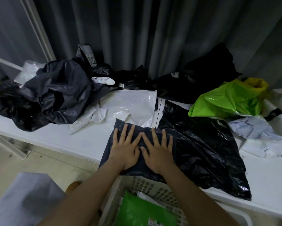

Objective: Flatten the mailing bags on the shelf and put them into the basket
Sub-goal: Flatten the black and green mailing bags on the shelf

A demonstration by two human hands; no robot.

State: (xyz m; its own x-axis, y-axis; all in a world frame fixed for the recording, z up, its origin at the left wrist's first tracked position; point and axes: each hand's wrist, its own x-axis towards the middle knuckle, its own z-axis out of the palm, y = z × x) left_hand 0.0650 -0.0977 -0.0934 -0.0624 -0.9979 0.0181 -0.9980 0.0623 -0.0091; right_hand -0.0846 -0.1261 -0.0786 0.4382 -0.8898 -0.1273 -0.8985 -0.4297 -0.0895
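Both hands, left hand and right hand, press flat with fingers spread on a dark mailing bag at frame centre, smoothing it on the shelf edge above the basket.

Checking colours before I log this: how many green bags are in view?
2. One crumpled green bag lies on the shelf at the right; one flat green bag is already in the basket. Others may be hidden under the dark piles.

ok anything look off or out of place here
Mostly the expected mess. The dark bag under both flat hands, left and right, overhangs the shelf edge above the basket.
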